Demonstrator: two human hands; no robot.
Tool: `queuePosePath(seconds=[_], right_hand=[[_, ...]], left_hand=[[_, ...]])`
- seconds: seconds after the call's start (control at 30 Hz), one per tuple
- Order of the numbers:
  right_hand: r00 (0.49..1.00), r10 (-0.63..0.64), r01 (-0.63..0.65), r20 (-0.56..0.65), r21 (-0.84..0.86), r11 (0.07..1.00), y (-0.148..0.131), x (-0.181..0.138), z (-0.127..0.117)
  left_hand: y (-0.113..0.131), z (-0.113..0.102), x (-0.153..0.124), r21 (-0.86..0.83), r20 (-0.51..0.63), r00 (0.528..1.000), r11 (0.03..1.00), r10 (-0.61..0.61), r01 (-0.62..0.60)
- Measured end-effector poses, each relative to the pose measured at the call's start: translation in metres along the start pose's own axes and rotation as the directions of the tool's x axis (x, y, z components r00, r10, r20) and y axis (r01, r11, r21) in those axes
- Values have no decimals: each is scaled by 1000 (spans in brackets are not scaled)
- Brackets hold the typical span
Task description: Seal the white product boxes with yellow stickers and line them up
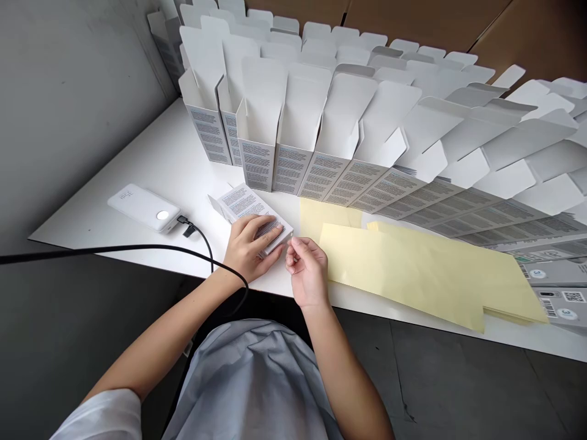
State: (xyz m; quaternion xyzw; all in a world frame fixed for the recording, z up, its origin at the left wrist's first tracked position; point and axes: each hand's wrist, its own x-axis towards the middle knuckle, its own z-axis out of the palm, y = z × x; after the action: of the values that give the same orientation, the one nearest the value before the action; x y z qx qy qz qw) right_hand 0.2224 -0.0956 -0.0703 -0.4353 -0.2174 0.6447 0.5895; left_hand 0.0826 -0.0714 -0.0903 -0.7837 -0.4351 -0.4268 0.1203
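A small white carton (243, 205) printed with fine text lies on its side near the front edge of the white table (151, 159). My left hand (252, 244) lies on top of it, fingers pressed flat over its near end. My right hand (308, 269) hovers just to the right of the carton's end, thumb and fingers pinched together; what they hold, if anything, is too small to make out. Right beside it lie pale yellow backing sheets (413, 269).
Several upright open cartons (293, 122) with raised flaps stand in rows across the table's back. A white power bank (144, 208) lies at the left, its black cable (137, 249) running off the front edge. Flat labelled packs (559, 299) lie at the far right. Brown cardboard (413, 18) stands behind.
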Motion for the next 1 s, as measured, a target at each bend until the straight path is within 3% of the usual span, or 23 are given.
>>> queuePosePath(seconds=[0.3,0.6,1.0], right_hand=[[1000,6,-6,6,-19,1000,4,4,3],[1000,-2,2,-8,-64,998,1,5,1],[1000,-11,12,12,-92,996,5,7,0]], left_hand=[[1,1,0,-72,-44,998,997,-42,38],[0,4,0,-10,-72,997,999,33,-33],[-1,4,0,-24,-70,997,999,32,-34]])
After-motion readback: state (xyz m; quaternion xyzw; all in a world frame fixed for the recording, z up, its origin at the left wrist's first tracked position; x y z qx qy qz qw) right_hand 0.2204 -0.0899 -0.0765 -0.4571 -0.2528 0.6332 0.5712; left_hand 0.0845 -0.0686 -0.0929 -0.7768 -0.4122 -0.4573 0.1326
